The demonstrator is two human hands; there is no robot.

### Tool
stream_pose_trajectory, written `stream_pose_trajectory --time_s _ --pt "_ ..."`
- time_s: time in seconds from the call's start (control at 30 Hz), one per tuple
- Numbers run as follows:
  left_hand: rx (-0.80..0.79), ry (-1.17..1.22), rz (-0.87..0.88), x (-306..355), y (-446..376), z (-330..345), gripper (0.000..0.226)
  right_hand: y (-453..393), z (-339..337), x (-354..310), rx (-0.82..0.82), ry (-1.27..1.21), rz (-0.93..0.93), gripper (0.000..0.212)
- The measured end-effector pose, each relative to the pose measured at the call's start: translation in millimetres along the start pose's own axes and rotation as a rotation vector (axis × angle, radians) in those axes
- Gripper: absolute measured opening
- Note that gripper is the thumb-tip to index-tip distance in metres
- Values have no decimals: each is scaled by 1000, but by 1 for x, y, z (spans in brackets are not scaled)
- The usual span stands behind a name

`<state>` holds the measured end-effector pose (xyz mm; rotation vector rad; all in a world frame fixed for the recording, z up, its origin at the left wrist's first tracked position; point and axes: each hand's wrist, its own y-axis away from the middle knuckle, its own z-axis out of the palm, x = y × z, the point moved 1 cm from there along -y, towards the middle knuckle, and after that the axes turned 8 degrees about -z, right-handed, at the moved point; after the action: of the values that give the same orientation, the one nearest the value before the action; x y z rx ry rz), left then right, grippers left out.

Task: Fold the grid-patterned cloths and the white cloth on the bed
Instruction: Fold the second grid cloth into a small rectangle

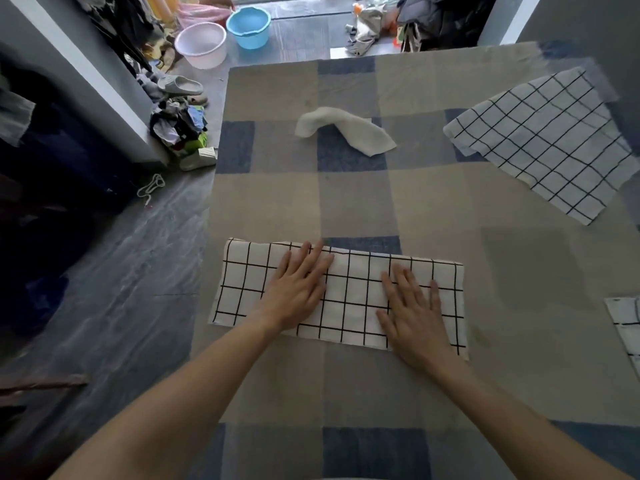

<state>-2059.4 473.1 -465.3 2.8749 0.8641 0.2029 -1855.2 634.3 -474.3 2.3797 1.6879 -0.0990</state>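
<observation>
A long folded strip of white cloth with a black grid pattern (pixel 346 296) lies flat across the near part of the bed, at about 6 o'clock from the middle of the view, its long edges running left to right. Both hands press on it with straight, spread fingers, holding nothing: the left hand (pixel 298 289) rests palm down on the strip's left-centre, its fingertips reaching the far folded edge, and the right hand (pixel 414 313) lies flat on the right-centre, with the bare forearms coming in from the bottom corners. The strip rests on the bed cover of large beige, grey and blue checks (pixel 353 202). At 12 o'clock from the strip, well apart, a crumpled white cloth (pixel 346 129) lies in a loose curved heap. At about 2 o'clock a second, larger white grid-patterned cloth (pixel 543 143) is spread open and slightly rumpled near the bed's right edge. At 3 o'clock, cut off by the frame, a corner of another grid-patterned cloth (pixel 625 323) shows. Beyond the bed, at 11 o'clock on the dark floor, stand a pale translucent plastic basin (pixel 201 45) and a blue plastic basin (pixel 248 26) just beside each other, with grey slippers (pixel 180 86) and a heap of mixed clothing (pixel 180 124) at 10 o'clock.
</observation>
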Motion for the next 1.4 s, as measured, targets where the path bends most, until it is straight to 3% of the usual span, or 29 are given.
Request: stream_pose_trajectory --time_s 0.47,0.8,0.87,1.0,1.07,1.13,1.23,1.4 --pt "-33 58 -30 -12 1 9 57 4 -1 1 -12 3 21 68" --pt "-25 84 -160 -72 -3 5 58 5 -2 0 -13 7 25 68" --pt "-25 111 -257 -89 -5 3 60 5 -3 0 -7 3 28 68" --pt "24 206 -704 -102 -8 -9 63 4 -2 0 -20 6 35 69" --pt "134 179 -571 -70 -11 -18 66 4 -3 -1 -15 4 40 69" --pt "182 182 -214 -17 -13 -22 64 5 -4 -1 -9 10 40 69" --pt "50 197 116 53 -8 -13 63 5 -4 -1 -10 10 39 69" --pt "-13 113 77 43 2 15 59 4 -3 -1 -13 18 52 70"
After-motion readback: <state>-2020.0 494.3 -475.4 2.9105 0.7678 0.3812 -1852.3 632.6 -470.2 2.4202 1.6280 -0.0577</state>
